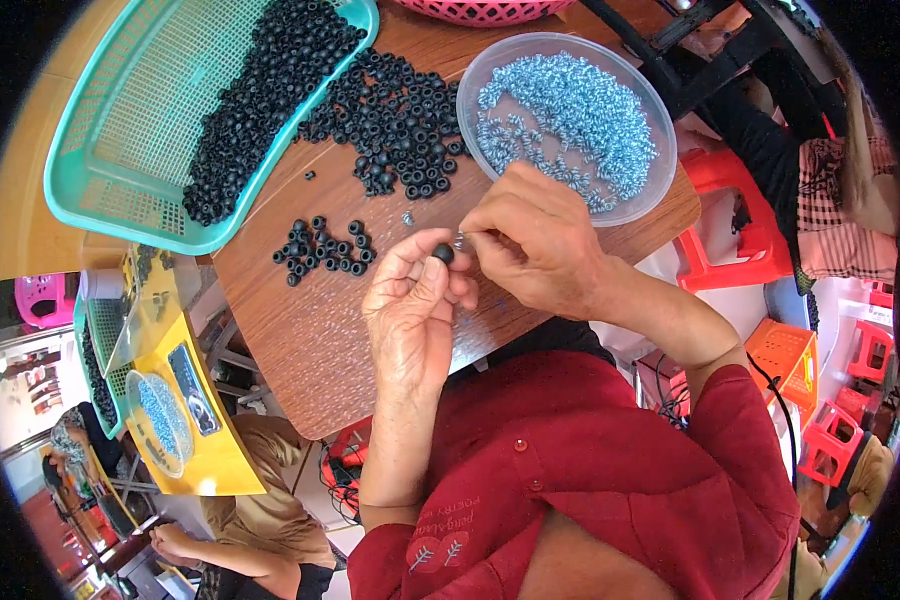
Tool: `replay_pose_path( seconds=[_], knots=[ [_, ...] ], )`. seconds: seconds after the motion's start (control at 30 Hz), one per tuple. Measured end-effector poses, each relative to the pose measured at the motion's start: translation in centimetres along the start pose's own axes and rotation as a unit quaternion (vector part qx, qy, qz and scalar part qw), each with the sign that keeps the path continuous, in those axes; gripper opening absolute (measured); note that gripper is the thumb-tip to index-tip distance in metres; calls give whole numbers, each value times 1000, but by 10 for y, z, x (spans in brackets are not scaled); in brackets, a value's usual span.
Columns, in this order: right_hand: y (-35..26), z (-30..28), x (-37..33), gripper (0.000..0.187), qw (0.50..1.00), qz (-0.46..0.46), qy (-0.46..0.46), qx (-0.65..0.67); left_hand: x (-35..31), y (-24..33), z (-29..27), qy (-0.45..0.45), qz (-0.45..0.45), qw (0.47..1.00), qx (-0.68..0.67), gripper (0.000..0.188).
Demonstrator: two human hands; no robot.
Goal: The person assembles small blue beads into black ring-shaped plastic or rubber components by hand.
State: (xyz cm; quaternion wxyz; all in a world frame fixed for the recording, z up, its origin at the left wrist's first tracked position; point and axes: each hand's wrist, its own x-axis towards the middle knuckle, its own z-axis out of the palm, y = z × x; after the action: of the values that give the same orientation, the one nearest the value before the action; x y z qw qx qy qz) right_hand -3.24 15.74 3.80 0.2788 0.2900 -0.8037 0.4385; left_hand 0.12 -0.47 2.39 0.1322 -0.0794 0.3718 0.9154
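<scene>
Over the near side of the brown table (300, 350), my left hand (408, 310) pinches a small round black cap (444, 253) between thumb and fingers. Close against it, my right hand (545, 245) has its thumb and forefinger closed on a tiny coiled spring (459, 243), partly hidden by the fingers. Behind the right hand stands a clear round bowl (668, 150) holding many blue-silver springs (585, 110). One loose spring (407, 217) lies beyond my left hand. A small group of black caps (325, 246) sits to its left, and a larger heap of caps (400, 115) lies farther back.
A turquoise mesh basket (65, 175) with more black caps overhangs the table's far left. A pink basket (480, 10) is at the far edge. Red stools (735, 215) stand to the right. Other people sit on both sides; a yellow table (210, 465) is at left.
</scene>
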Motion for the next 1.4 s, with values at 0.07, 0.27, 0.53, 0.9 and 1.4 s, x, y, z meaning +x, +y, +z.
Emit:
replay_pose_path(
  seconds=[0.07,0.27,0.53,0.9,1.4],
  knots=[
    [-2,2,-1,15,1000,10,3,1,-1,2,-1,-8,-15,1000,-25,23],
    [1,4,-2,20,1000,11,7,-1,-1,4,-13,-26,-33,998,-43,26],
    [-3,7,1,18,1000,10,0,15,-1,5,-11,-37,-20,999,-8,23],
    [0,13,0,19,1000,-24,7,-16,-1,3,-8,23,6,999,-27,22],
    [1,15,-1,19,998,-52,9,-33,0,2,-10,4,-14,1000,16,21]
  ],
)
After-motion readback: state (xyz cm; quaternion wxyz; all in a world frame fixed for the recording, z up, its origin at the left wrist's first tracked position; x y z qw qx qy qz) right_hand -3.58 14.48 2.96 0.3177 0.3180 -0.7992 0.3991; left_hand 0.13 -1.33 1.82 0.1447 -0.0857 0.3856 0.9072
